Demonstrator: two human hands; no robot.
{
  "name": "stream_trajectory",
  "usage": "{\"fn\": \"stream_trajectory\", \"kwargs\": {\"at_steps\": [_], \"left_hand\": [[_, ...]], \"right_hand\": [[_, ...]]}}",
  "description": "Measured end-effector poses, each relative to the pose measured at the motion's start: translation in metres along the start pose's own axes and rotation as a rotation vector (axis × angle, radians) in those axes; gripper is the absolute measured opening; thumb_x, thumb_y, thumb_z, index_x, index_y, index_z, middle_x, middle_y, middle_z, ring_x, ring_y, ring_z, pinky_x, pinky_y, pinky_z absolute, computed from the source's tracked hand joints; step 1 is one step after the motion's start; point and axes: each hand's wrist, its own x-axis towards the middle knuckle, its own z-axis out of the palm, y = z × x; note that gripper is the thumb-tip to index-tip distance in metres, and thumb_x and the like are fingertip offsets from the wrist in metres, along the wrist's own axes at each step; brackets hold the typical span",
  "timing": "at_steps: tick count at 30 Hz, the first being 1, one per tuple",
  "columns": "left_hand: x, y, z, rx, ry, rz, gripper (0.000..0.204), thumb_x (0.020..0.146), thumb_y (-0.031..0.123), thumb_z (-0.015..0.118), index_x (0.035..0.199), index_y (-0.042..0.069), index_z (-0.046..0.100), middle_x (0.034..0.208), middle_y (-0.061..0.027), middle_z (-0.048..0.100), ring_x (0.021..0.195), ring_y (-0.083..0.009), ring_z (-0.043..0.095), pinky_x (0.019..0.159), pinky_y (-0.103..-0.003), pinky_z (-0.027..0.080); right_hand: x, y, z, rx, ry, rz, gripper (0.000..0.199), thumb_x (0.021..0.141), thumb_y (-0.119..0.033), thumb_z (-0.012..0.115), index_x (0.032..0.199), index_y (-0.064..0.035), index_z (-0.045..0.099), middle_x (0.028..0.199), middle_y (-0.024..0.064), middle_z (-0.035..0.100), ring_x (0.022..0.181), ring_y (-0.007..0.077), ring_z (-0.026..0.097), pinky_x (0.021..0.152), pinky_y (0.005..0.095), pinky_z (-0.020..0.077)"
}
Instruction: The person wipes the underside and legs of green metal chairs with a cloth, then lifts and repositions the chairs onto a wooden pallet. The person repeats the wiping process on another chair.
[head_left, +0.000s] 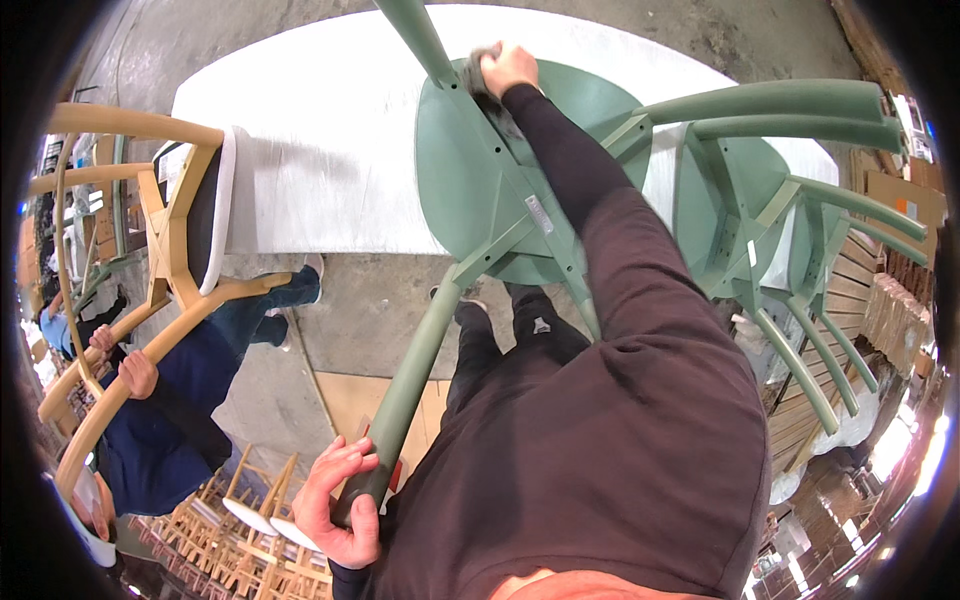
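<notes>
A green wooden chair [470, 200] lies upside down on a white-covered table [310, 180], its round seat underside and crossed frame facing me. My right hand [512, 70] reaches to the far left of the seat. It presses a dark grey cloth [482, 72] against the frame near the base of a leg. Down at the lower left, my left hand [345, 500] curls round the end of the near chair leg [405, 405], its thumb on the near side. Something red shows behind that leg, too hidden to name.
More upturned green chairs [735, 190] stand close on the right, legs jutting toward me. At left, another person [170, 430] grips a light wood chair [170, 220] by its legs. Behind that person, several wooden chairs [230, 540] are crowded together.
</notes>
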Motion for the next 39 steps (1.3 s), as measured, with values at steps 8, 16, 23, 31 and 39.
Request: {"fn": "stream_trajectory", "kwargs": {"at_steps": [8,16,23,31,39], "left_hand": [[0.002,0.000,0.003,-0.039,0.065,0.001,0.040,0.089,0.026,0.065,0.116,-0.003,0.067,0.095,-0.0197,0.076,0.105,-0.0365,0.073,0.107,-0.057,0.046],[0.007,0.003,0.000,0.022,0.034,0.019,0.041,0.087,0.027,0.066,0.117,-0.001,0.068,0.100,-0.0187,0.076,0.099,-0.0332,0.074,0.106,-0.056,0.047],[0.004,-0.005,-0.001,-0.015,0.032,0.095,0.040,0.085,0.027,0.068,0.114,0.000,0.068,0.095,-0.0155,0.077,0.102,-0.0368,0.074,0.103,-0.057,0.048],[0.016,-0.003,-0.004,-0.029,0.007,0.117,0.039,0.086,0.027,0.067,0.115,0.000,0.067,0.090,-0.0146,0.077,0.103,-0.0374,0.074,0.102,-0.058,0.049],[0.011,-0.001,-0.002,-0.041,0.062,0.112,0.040,0.086,0.027,0.067,0.115,0.000,0.067,0.091,-0.0154,0.077,0.104,-0.0376,0.074,0.102,-0.058,0.049]], "right_hand": [[-0.032,0.020,-0.026,-0.048,-0.460,-0.307,0.032,0.090,-0.033,0.063,0.092,-0.0024,0.072,0.090,0.0242,0.070,0.090,0.0430,0.068,0.083,0.0526,0.0530],[-0.055,0.020,-0.109,-0.567,-1.110,-0.519,0.025,0.083,-0.025,0.065,0.088,-0.0032,0.076,0.088,0.0218,0.073,0.088,0.0378,0.073,0.080,0.0472,0.0580],[0.048,0.065,-0.176,-1.422,-0.901,-0.585,0.021,0.070,-0.018,0.082,0.089,-0.0066,0.080,0.088,0.0142,0.078,0.088,0.0283,0.077,0.074,0.0421,0.0602],[-0.017,0.050,-0.132,-1.343,-1.153,-0.507,0.022,0.073,-0.014,0.071,0.092,-0.0045,0.079,0.098,0.0184,0.077,0.097,0.0353,0.075,0.081,0.0496,0.0585],[-0.008,0.030,-0.136,-1.390,-1.225,-0.508,0.023,0.078,-0.026,0.072,0.085,-0.0051,0.079,0.089,0.0167,0.077,0.088,0.0334,0.076,0.076,0.0455,0.0593]]}}
